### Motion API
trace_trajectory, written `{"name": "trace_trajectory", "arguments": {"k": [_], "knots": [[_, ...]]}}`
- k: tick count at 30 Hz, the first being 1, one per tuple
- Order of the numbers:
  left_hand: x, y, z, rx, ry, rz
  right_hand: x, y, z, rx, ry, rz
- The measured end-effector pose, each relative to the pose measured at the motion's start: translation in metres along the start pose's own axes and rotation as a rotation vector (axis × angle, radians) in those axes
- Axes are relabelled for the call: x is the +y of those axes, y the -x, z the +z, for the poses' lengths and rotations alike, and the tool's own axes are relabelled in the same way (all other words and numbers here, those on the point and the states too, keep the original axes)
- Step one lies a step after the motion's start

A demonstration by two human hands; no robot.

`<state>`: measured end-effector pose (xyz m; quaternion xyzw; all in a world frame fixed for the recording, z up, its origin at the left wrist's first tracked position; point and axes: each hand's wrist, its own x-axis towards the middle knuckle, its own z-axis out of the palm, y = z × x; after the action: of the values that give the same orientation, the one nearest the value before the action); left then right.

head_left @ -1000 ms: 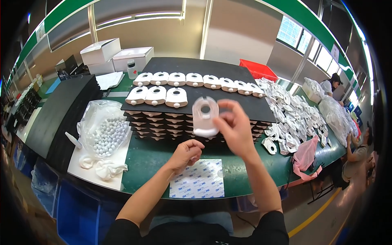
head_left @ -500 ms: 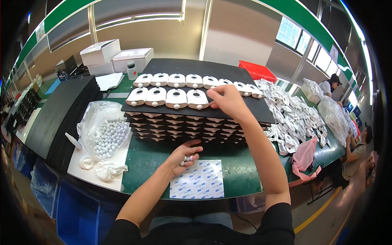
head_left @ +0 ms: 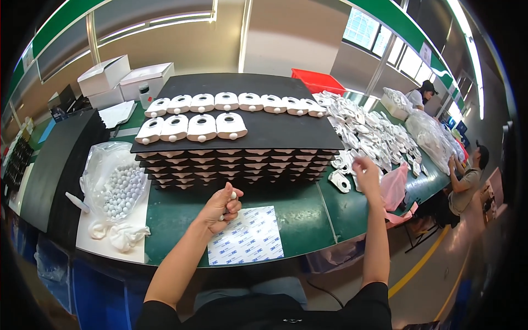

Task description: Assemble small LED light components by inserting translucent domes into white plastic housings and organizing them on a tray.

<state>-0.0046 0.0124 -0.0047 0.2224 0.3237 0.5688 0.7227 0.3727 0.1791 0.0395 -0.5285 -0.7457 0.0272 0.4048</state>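
Bright table, black fisheye rim

Light over the green table [head_left: 302,212] was bright and fairly even. Windows [head_left: 360,30] at upper right looked nearly washed out; farther right, a strip light [head_left: 476,63] glared white. Soft sheen showed on the table and on the pale wall panel [head_left: 302,44]. Deep shadow lay beneath the table. Right hand [head_left: 368,175] looked slightly motion-blurred, left hand [head_left: 219,209] crisper. Straight edges bowed outward, corners fell to black, and detail softened toward the rim.

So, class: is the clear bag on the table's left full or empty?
Partly full: the clear bag holds many white balls, with slack left around them.
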Motion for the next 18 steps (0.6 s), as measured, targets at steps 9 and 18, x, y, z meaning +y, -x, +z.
{"name": "trace_trajectory", "arguments": {"k": [9, 18], "knots": [[0.006, 0.007, 0.005, -0.059, 0.037, 0.005, -0.015, 0.066, 0.017, -0.205, 0.169, -0.089], [0.001, 0.003, -0.006, -0.066, 0.010, 0.079, -0.040, 0.081, 0.006, -0.100, -1.351, 0.867]]}}
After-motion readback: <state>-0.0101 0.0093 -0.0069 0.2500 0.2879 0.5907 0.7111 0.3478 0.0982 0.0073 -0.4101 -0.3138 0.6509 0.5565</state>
